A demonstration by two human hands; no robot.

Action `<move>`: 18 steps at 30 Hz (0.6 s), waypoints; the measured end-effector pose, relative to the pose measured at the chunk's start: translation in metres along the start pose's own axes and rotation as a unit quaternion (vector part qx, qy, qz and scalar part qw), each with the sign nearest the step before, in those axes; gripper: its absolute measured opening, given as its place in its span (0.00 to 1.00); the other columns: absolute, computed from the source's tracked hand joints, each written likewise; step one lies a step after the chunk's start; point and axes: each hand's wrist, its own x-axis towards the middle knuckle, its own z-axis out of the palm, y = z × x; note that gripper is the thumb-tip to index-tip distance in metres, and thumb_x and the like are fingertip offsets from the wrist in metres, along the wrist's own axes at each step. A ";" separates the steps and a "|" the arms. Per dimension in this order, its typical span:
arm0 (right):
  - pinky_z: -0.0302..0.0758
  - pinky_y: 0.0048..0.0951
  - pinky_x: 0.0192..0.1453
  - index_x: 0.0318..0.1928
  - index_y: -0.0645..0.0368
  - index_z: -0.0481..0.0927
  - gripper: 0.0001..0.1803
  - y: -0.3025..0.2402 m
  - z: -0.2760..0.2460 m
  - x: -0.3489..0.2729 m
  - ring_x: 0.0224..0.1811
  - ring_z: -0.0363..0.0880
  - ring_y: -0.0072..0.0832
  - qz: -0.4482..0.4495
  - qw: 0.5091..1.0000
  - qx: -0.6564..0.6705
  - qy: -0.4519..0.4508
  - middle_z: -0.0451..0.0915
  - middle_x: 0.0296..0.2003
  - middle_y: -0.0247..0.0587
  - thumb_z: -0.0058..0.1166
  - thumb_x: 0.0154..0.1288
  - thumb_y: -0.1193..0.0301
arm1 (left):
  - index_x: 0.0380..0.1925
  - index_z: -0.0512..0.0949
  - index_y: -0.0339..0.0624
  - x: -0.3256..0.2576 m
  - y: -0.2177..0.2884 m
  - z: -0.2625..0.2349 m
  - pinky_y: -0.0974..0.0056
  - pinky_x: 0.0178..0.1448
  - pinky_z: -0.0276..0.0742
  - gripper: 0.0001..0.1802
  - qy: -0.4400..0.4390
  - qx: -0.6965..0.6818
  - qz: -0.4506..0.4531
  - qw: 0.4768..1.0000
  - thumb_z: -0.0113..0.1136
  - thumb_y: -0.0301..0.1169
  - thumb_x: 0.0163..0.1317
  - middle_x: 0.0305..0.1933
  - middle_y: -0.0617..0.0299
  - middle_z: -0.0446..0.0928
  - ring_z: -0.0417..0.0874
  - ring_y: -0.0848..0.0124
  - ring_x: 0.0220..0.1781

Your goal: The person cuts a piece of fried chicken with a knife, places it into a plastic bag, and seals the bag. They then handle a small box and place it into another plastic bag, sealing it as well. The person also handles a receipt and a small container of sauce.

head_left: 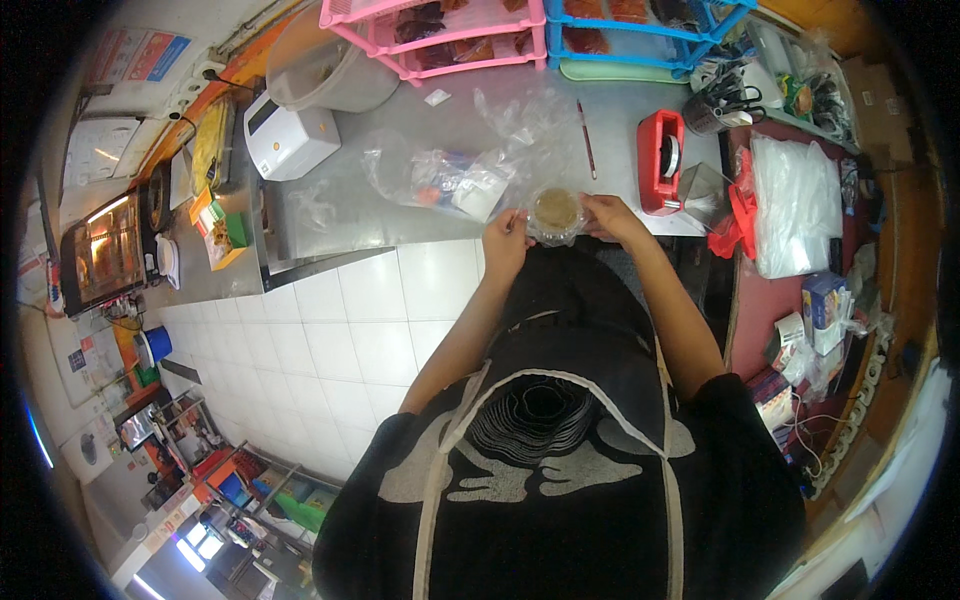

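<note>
Just above the middle of the frame, both hands grip a small round clear plastic container (556, 213) with a brown filling, held at the near edge of the steel counter (340, 210). The left hand (506, 243) has its fingers closed on the container's left side; the right hand (612, 217) has its fingers clamped on the right side. Just beyond, toward the upper middle, lie crumpled clear plastic bags (470, 170) and a thin red stick (586, 140). A red tape dispenser (662, 160) stands right of the hands. A white scale (290, 138) sits at upper left, pink rack (440, 35) and blue rack (640, 30) along the top.
</note>
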 end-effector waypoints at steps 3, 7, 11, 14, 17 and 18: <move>0.81 0.32 0.43 0.51 0.64 0.78 0.19 0.005 -0.006 0.006 0.36 0.83 0.27 0.029 0.989 0.117 -0.086 0.82 0.35 0.38 0.59 0.69 0.61 | 0.43 0.82 0.31 0.003 0.005 0.001 0.69 0.31 0.77 0.14 0.006 0.023 0.029 0.999 0.54 0.32 0.72 0.27 0.60 0.80 0.82 0.74 0.25; 0.80 0.32 0.40 0.50 0.65 0.78 0.19 0.005 0.000 0.001 0.34 0.83 0.29 -0.052 0.999 0.001 -0.010 0.83 0.32 0.43 0.60 0.66 0.64 | 0.42 0.83 0.31 0.006 0.007 0.005 0.63 0.30 0.75 0.12 0.025 0.058 0.084 0.994 0.57 0.28 0.66 0.21 0.55 0.79 0.84 0.70 0.24; 0.79 0.34 0.40 0.50 0.63 0.78 0.18 0.000 0.007 -0.018 0.32 0.84 0.35 -0.144 0.975 -0.154 0.066 0.84 0.31 0.47 0.61 0.62 0.68 | 0.47 0.82 0.32 0.006 0.008 0.009 0.63 0.31 0.76 0.14 0.027 0.066 0.066 0.995 0.58 0.27 0.64 0.21 0.55 0.80 0.84 0.68 0.25; 0.79 0.37 0.40 0.51 0.60 0.78 0.18 -0.008 0.012 -0.030 0.32 0.85 0.40 -0.206 0.961 -0.170 0.070 0.83 0.30 0.49 0.61 0.60 0.70 | 0.49 0.82 0.32 0.007 0.010 0.009 0.63 0.32 0.77 0.16 0.026 0.100 0.071 0.992 0.58 0.26 0.63 0.22 0.54 0.80 0.84 0.68 0.26; 0.79 0.41 0.41 0.51 0.57 0.78 0.18 -0.017 0.014 -0.041 0.34 0.85 0.45 -0.232 0.956 -0.159 0.083 0.83 0.29 0.52 0.59 0.60 0.72 | 0.50 0.81 0.32 0.006 0.013 0.004 0.64 0.32 0.77 0.16 0.039 0.103 0.075 0.991 0.58 0.24 0.63 0.24 0.55 0.80 0.83 0.70 0.26; 0.79 0.43 0.41 0.51 0.57 0.78 0.17 -0.020 0.014 -0.045 0.34 0.85 0.48 -0.250 0.947 -0.178 0.099 0.82 0.28 0.54 0.58 0.60 0.73 | 0.51 0.81 0.33 0.005 0.015 0.003 0.64 0.33 0.77 0.16 0.041 0.075 0.072 0.994 0.58 0.24 0.63 0.24 0.56 0.80 0.82 0.70 0.26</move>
